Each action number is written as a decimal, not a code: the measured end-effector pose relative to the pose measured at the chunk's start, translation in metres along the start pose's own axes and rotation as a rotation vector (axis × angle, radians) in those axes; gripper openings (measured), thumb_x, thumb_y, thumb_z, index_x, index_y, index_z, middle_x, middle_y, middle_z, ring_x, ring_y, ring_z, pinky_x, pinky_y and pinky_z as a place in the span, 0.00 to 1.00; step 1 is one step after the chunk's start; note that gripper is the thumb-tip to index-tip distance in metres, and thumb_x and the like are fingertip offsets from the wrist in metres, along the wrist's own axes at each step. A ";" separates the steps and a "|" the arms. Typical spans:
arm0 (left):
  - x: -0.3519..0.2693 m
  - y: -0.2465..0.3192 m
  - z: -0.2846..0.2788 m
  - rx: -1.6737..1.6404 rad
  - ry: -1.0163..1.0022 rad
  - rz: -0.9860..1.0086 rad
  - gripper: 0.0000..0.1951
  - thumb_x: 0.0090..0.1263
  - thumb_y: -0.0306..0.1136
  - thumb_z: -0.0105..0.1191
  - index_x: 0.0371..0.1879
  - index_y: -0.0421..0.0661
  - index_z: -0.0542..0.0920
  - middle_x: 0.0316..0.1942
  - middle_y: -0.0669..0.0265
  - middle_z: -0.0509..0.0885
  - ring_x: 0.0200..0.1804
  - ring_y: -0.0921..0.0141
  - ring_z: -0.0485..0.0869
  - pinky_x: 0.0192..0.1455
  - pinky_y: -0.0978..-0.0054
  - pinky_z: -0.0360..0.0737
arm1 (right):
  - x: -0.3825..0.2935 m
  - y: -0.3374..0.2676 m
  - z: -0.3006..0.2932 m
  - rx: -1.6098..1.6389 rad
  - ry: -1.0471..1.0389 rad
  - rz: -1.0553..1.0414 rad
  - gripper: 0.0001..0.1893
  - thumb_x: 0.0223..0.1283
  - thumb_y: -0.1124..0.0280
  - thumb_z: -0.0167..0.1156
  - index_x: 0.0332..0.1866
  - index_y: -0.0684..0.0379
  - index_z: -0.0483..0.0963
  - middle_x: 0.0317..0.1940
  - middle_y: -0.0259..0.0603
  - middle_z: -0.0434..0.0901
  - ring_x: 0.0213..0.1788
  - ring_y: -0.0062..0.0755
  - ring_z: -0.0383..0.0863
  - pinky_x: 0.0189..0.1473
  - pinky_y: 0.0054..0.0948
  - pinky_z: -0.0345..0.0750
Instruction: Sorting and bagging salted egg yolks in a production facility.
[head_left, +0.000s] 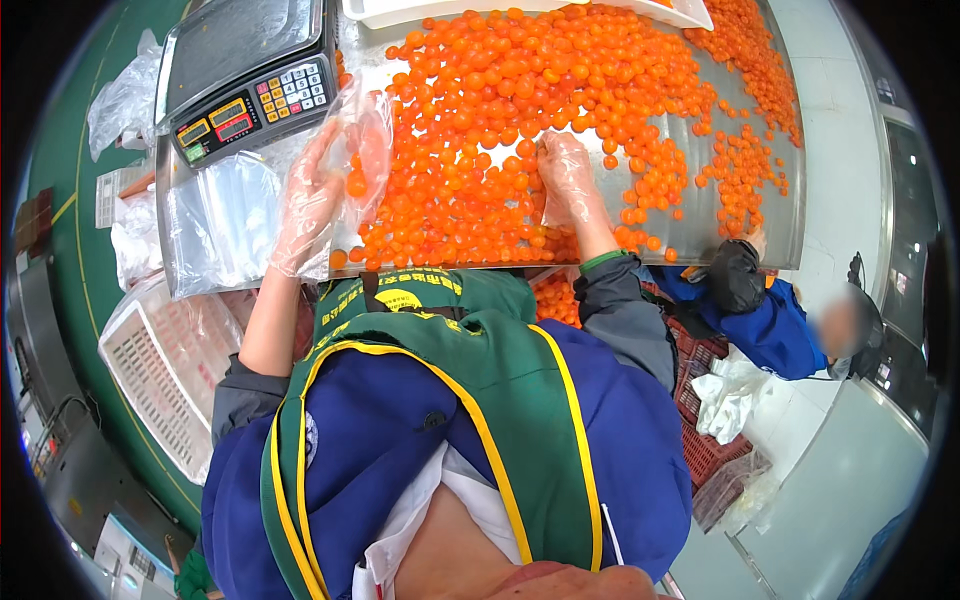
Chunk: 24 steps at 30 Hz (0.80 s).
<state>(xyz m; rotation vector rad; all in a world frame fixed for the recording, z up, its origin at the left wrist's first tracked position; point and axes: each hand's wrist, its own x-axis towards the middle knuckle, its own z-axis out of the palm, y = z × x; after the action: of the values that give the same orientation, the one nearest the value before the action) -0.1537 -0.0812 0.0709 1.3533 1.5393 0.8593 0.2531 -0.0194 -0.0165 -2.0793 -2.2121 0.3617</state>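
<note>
My left hand, in a clear disposable glove, holds up a clear plastic bag with a few orange balls inside, seemingly salted egg yolks. My right hand, gloved the same way, reaches down at the edge of the loose yolks with its fingers curled. What lies under those fingertips is hidden. Yolks cover much of the metal table before me. Beside my left wrist lies a stack of flat clear bags.
A digital weighing scale stands at the far left. White trays sit at the back. On the right, a co-worker in blue reaches to the table. Crates stand low at the left, with red baskets at the right.
</note>
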 end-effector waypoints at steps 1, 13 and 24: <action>-0.001 0.012 0.004 0.001 0.006 -0.005 0.38 0.61 0.14 0.45 0.77 0.45 0.71 0.75 0.63 0.74 0.35 0.83 0.74 0.40 0.84 0.75 | 0.001 -0.007 -0.003 0.024 -0.018 -0.006 0.11 0.66 0.71 0.56 0.47 0.58 0.82 0.42 0.51 0.87 0.43 0.51 0.87 0.48 0.45 0.82; -0.016 0.044 0.028 -0.033 -0.137 0.103 0.37 0.65 0.12 0.48 0.77 0.46 0.70 0.74 0.65 0.74 0.33 0.83 0.69 0.39 0.84 0.75 | -0.050 -0.017 -0.032 2.059 -0.103 0.360 0.23 0.61 0.84 0.51 0.63 0.70 0.73 0.60 0.57 0.79 0.60 0.49 0.84 0.60 0.33 0.86; -0.012 0.043 0.020 -0.468 -0.032 -0.037 0.43 0.59 0.11 0.44 0.81 0.45 0.64 0.78 0.63 0.70 0.29 0.85 0.72 0.33 0.87 0.73 | -0.035 -0.160 -0.073 1.524 0.021 -0.102 0.14 0.66 0.74 0.65 0.56 0.62 0.81 0.46 0.36 0.85 0.48 0.24 0.82 0.52 0.26 0.79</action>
<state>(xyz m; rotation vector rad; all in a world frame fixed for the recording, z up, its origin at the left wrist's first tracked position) -0.1194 -0.0874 0.1051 0.9893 1.2332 1.0871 0.1162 -0.0540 0.0938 -1.0336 -1.1344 1.3856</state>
